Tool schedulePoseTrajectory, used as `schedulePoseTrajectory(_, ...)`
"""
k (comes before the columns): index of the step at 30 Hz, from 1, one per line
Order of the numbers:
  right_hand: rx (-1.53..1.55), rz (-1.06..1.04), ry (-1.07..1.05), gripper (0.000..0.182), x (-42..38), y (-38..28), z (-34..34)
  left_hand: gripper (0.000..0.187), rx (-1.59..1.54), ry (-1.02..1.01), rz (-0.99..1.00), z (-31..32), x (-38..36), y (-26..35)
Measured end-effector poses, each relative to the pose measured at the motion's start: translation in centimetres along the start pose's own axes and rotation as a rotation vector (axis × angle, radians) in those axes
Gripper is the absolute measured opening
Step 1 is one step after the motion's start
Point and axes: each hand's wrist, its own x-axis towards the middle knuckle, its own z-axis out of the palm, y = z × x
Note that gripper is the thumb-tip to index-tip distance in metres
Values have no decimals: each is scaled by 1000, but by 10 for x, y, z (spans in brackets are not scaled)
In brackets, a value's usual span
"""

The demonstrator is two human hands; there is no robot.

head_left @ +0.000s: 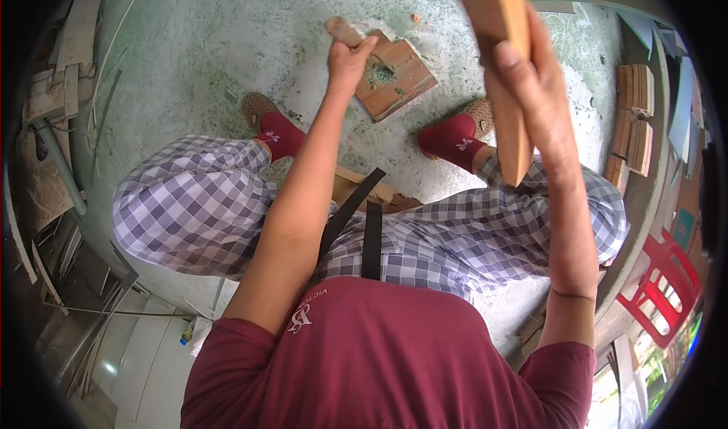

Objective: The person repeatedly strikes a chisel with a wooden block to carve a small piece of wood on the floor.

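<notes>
On the left, my left hand (pixel 350 67) is closed around a short piece of wood (pixel 343 31) at the edge of a flat wooden block (pixel 406 80). The block lies on the floor between my feet, and a small heap of greenish bits (pixel 382 73) sits in its middle. My right hand (pixel 535 95) grips a long, thick wooden piece (pixel 504 73), raised near the camera above my right knee. Its upper end runs out of the frame. The fingers behind it are partly hidden.
Stacked wooden blocks (pixel 635 122) stand along the right wall, with a red plastic chair (pixel 666 289) below them. Boards and a pipe (pixel 61 164) lean at the left. A wooden seat (pixel 353 186) shows between my legs. Small scraps lie on the concrete floor (pixel 220 42).
</notes>
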Motion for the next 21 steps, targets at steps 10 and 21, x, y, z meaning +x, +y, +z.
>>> schedulePoseTrajectory(10, 16, 153, 83, 74, 5, 32, -19, 32, -471, 209, -246, -12, -11, 6)
schedulePoseTrajectory(21, 17, 136, 102, 75, 7, 35, -15, 22, -176, 120, 0, 11, -17, 7)
